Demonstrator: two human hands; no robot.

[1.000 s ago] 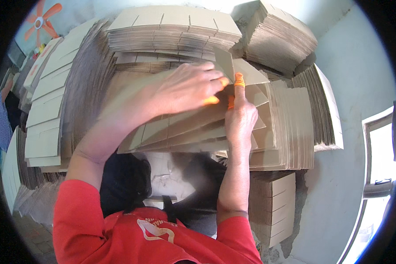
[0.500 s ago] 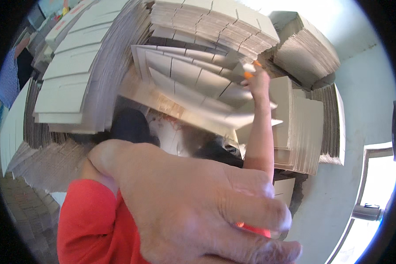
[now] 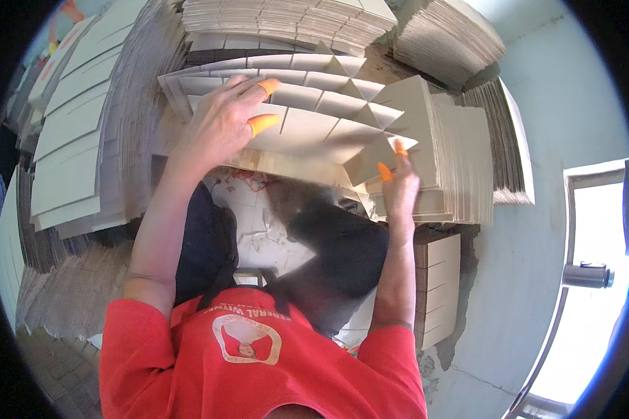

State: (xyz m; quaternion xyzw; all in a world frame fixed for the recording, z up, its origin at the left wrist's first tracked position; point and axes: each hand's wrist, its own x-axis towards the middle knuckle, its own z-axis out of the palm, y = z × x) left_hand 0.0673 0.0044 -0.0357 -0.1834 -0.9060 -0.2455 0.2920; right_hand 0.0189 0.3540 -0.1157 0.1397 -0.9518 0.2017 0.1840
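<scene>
Several long slotted cardboard divider strips (image 3: 307,131) stand on edge side by side, fanned out in front of me. A shorter cardboard cross strip (image 3: 365,159) crosses them near their right ends. My left hand (image 3: 225,120) reaches over the front long strip, its thumb on the near face and its forefinger behind the top edge. At the right end, my right hand (image 3: 402,187) has thumb and forefinger at the near end of the cross strip. Orange finger covers are on the thumb and forefinger of both hands. How deep the slots engage is hidden.
A wooden board (image 3: 286,166) lies under the strips. Tall cardboard stacks stand at the left (image 3: 84,133), the back (image 3: 286,21) and the right (image 3: 461,160). My dark-trousered legs (image 3: 335,244) are below. A wall (image 3: 573,119) and a bright window (image 3: 597,230) are at the right.
My left hand has moved from close before the camera out to the front strip. My right hand has come nearer, and the cross strip now shows across the long strips.
</scene>
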